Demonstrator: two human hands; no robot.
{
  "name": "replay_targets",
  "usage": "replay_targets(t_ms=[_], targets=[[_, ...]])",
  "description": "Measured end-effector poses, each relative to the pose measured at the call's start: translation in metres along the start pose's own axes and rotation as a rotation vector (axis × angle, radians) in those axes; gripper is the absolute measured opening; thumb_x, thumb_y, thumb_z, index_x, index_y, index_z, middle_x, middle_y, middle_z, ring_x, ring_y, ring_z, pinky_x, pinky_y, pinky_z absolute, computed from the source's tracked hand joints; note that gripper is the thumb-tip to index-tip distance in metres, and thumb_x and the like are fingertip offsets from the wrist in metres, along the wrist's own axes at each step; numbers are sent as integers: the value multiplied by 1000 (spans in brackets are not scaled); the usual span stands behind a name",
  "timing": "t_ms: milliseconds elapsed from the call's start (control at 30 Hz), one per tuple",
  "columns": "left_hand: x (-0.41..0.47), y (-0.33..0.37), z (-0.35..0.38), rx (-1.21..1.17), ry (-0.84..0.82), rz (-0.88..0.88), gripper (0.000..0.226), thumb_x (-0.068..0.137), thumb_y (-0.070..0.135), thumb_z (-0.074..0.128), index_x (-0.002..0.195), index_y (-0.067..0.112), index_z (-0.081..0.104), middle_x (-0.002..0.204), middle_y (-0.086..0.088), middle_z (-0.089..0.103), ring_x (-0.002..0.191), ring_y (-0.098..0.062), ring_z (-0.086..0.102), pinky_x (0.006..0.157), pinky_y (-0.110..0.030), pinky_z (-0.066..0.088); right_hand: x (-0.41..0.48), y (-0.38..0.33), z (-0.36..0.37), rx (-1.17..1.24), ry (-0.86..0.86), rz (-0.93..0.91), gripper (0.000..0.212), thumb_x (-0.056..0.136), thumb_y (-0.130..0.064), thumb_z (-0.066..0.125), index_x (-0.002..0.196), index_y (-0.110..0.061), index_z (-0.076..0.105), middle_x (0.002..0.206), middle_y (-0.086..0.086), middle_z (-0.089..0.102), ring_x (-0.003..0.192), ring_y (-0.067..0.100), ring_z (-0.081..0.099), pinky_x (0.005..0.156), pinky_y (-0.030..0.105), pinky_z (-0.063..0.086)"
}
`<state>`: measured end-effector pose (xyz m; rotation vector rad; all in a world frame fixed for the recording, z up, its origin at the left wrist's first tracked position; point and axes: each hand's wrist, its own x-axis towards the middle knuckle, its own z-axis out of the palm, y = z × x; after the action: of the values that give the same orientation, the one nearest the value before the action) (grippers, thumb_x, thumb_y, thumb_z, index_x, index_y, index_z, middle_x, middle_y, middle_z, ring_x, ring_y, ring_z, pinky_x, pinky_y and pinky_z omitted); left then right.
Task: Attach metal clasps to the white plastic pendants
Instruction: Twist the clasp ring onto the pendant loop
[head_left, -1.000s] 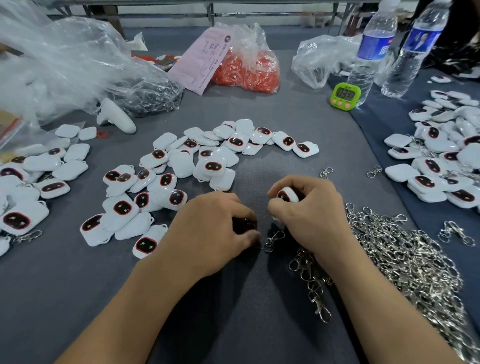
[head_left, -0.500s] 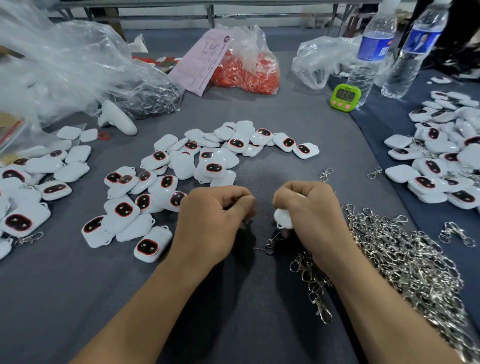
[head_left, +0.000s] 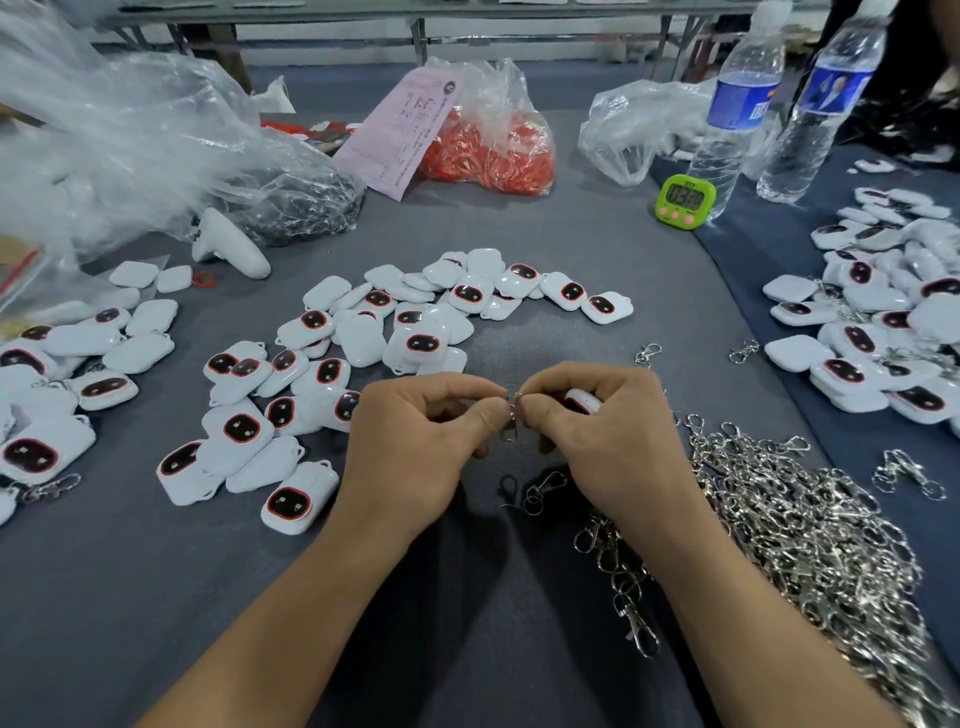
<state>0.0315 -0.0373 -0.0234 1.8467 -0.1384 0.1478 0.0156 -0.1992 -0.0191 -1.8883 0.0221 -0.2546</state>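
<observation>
A: Start at the left. What's lying there?

B: Along the left edge of the bench (head_left: 156, 597) sit finished pendants (head_left: 36, 457), at least one with a chain on it. Then come the loose pendants (head_left: 363, 332), spread toward the middle, with no clasps on them that I can see.

A: And the hands?

B: The left hand (head_left: 415, 441) pinches the small ring at the top of a clasp (head_left: 511, 418) between thumb and forefinger, its other fingers curled under. The clasp hangs down between the two thumbs.

A: Is that new?

B: Yes. A second ago both hands were low near the bench, with the clasp dangling just under them. They've come up and met fingertip to fingertip.

A: The right hand?

B: The right hand (head_left: 597, 447) pinches the same ring from the other side and keeps the pendant (head_left: 582, 400) tucked in its curled fingers. Only a white edge with a little red shows now, where its face peeped out on top before.

A: Meaning?

B: I'd judge the ring is being worked onto the pendant's loop. I can't tell whether it's through.

A: Further right?

B: The heap of clasps (head_left: 805, 519), just beside the right wrist.
</observation>
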Motion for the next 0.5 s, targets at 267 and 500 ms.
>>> replay_targets(t_ms=[267, 500], targets=[[0, 0, 1, -1, -89, -14, 19, 79, 3, 78, 75, 22, 79, 61, -6, 71, 53, -12, 63, 57, -31, 56, 0, 2, -2, -38, -46, -26, 20, 86, -12, 77, 76, -29, 79, 65, -3, 71, 62, 22, 66, 59, 35, 55], [1, 1, -1, -22, -135, 3, 22, 75, -3, 74, 70, 17, 78, 55, -11, 66, 46, -10, 55, 51, -22, 48, 5, 5, -6, 30, -124, 23, 21, 85, -10, 77, 78, -29, 80, 69, -3, 74, 60, 11, 66, 57, 23, 53]])
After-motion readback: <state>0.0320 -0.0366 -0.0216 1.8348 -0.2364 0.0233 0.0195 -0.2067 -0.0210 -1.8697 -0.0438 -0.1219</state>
